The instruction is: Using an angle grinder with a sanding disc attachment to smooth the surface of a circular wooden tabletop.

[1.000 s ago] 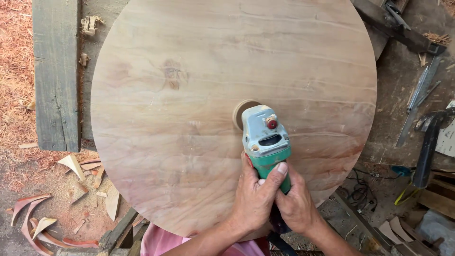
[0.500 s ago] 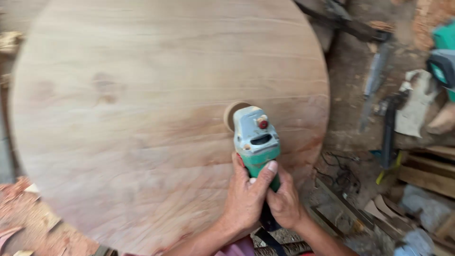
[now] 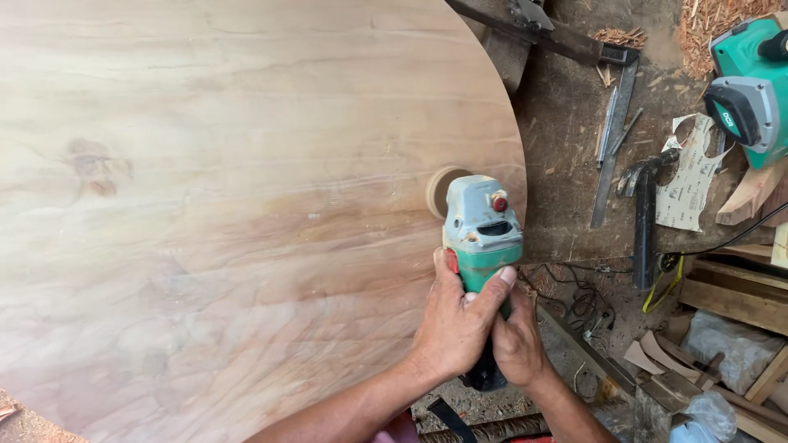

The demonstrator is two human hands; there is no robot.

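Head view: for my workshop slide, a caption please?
Both hands grip a green angle grinder, sanding a round wooden tabletop.

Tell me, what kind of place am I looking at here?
Most likely a woodworking shop: both hands run a green sander over a big round wooden tabletop, with a hammer and wood shavings nearby.

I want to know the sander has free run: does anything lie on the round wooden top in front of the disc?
Nothing visible does. Both hands, left and right, grip the green sander, its disc on the round wooden top near its right edge. The top's surface looks bare; the hammer lies off it, on the bench.
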